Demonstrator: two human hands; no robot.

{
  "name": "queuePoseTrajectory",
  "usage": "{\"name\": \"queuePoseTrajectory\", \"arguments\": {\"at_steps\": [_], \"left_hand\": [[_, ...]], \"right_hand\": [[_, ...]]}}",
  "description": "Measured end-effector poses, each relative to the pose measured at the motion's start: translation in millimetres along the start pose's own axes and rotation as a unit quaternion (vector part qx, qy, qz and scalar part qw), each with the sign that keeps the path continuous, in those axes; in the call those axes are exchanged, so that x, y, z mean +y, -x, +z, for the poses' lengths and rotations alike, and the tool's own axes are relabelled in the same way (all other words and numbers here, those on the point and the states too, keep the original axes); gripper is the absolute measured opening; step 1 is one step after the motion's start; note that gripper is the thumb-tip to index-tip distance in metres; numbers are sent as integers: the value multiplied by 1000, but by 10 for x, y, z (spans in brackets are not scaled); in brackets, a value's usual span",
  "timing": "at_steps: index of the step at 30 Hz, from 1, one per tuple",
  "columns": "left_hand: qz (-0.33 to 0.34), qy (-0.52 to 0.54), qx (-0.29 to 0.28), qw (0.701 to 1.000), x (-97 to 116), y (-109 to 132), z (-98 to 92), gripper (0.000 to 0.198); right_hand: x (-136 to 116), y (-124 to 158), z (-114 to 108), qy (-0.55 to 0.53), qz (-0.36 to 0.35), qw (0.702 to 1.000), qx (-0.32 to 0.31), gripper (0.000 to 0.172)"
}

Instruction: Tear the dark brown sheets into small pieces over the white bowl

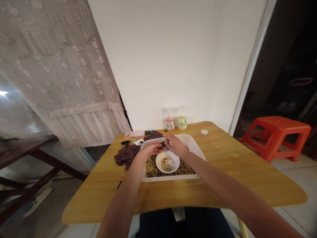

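Observation:
My left hand (151,149) is closed on a small, flat dark brown piece (162,145), perhaps a little pouch; its exact kind is unclear. Against the edge of that piece, my right hand (173,144) has its fingertips pinched together. Whatever lies between those fingertips is too small to make out. Below both hands, a white bowl (177,167) holds some pale beads and a few darker ones. The bowl sits in a white tray (170,179) spread with many tan and dark beads (152,168). My forearms cross the tray's near side and hide part of it.
Left of the tray lies a heap of dark brown pieces (125,155). A pink phone (135,134), a black round object (125,142) and crumpled white material (138,142) are behind it. Two bottles (170,123) (182,122) stand by the wall; a white lid (204,132) lies rightward. An orange stool (279,132) is beyond.

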State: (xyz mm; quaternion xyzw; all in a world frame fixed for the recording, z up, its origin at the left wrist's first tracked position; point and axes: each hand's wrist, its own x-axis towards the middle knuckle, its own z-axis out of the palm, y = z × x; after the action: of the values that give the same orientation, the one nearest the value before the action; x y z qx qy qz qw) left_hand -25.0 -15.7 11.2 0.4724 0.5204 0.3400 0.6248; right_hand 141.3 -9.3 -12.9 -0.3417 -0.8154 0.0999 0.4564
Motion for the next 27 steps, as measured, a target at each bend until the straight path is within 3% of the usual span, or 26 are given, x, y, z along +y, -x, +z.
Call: {"name": "queuePoseTrajectory", "arguments": {"at_steps": [19,27], "left_hand": [[-2,5,8,1000,-24,-40,-21,37],[-3,8,3,1000,-14,-23,-14,30]], "right_hand": [[22,2,16,2,-1,1000,2,10],[33,3,24,-1,-3,1000,3,11]]}}
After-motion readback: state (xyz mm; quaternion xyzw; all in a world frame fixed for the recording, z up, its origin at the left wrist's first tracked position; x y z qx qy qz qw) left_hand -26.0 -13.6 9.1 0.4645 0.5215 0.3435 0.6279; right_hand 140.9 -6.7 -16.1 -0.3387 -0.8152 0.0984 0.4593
